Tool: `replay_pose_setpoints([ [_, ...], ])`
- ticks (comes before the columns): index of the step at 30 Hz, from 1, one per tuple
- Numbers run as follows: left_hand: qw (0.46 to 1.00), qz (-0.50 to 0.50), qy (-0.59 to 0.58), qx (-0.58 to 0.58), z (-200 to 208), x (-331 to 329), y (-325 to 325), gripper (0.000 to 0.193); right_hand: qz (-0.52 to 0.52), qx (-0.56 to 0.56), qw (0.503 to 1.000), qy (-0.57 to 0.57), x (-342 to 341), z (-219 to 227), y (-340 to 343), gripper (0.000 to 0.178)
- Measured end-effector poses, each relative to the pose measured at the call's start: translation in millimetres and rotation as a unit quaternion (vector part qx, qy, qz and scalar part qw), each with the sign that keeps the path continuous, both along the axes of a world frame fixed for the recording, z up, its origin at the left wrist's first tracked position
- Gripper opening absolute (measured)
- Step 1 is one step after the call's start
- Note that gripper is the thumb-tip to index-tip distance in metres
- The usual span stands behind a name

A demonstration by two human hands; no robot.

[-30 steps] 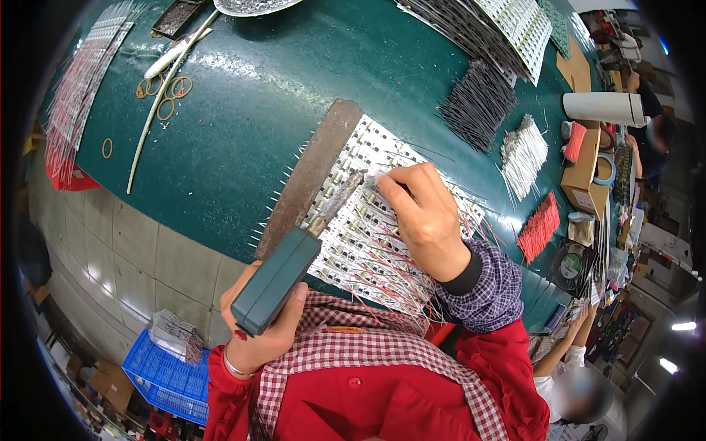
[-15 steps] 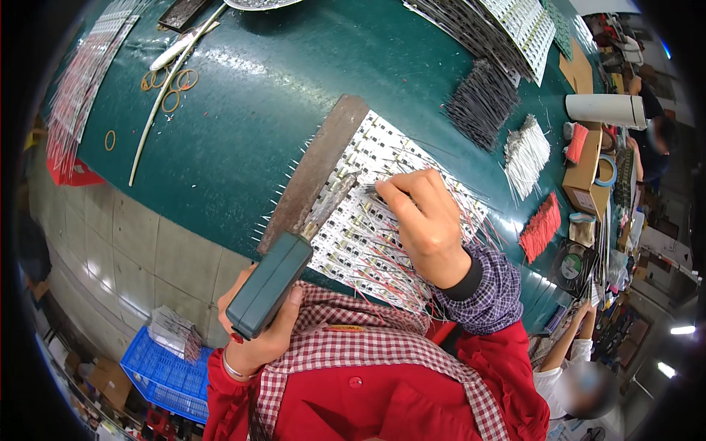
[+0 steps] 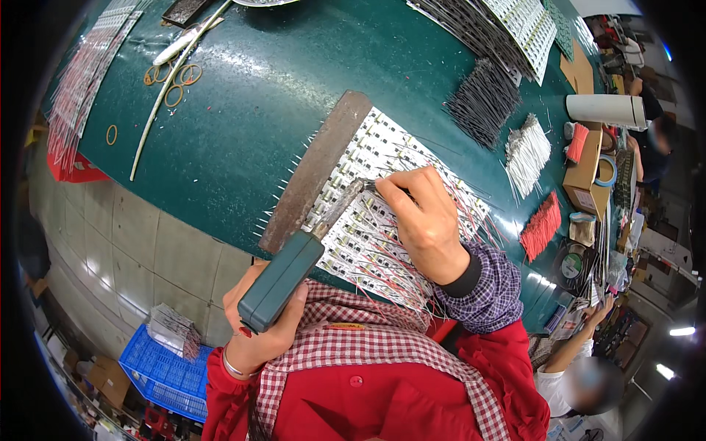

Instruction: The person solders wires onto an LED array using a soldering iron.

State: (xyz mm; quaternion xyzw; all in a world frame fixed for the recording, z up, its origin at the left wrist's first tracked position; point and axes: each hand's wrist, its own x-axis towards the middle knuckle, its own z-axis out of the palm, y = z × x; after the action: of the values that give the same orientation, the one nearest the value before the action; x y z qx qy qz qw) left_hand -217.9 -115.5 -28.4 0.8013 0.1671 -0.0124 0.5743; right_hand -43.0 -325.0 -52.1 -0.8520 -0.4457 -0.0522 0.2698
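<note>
My left hand (image 3: 276,339) is closed around the green body of a soldering gun (image 3: 283,281). The gun's dark tip reaches up over a white panel of small circuit boards (image 3: 376,131), close to my right fingertips. My right hand (image 3: 428,224) is pinched above the panel, with thin dark wire ends at its fingertips; the hand covers most of what it holds. Black, white and red wires trail from many of the boards toward the panel's right and near sides. A flat brown bar (image 3: 315,170) lies along the panel's left edge, with wire ends poking out beyond it.
On the green table, bundles of black wires (image 3: 482,101), white wires (image 3: 528,156) and red wires (image 3: 541,226) lie at right. More board panels (image 3: 523,33) are stacked behind. Rubber bands (image 3: 174,95) and a pale stick lie at left. A co-worker's arm (image 3: 570,351) shows at lower right.
The soldering gun has moved slightly up and right, bringing its tip up to my right fingertips. My right hand has barely shifted. The co-worker at lower right has moved.
</note>
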Motion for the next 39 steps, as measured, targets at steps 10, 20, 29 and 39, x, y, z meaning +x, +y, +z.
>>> replay_pose_setpoints([
  [10,0.999,0.019,0.024,-0.018,-3.1,-8.4,1.2,0.022,-0.004,-0.011,1.000,-0.006,-0.1,1.3,0.8,0.038],
  [20,0.999,0.019,-0.031,0.008,-6.1,-16.5,3.6,0.029,-0.005,0.022,1.000,-0.022,-5.5,4.4,2.6,0.039],
  [29,1.000,0.009,-0.010,0.014,-2.6,-18.9,3.2,0.027,0.012,0.018,1.000,0.012,-10.8,3.4,3.0,0.038],
  [39,0.999,-0.005,-0.043,0.034,-7.2,-17.4,2.9,0.024,0.005,-0.002,1.000,0.000,-12.3,3.2,4.0,0.037],
])
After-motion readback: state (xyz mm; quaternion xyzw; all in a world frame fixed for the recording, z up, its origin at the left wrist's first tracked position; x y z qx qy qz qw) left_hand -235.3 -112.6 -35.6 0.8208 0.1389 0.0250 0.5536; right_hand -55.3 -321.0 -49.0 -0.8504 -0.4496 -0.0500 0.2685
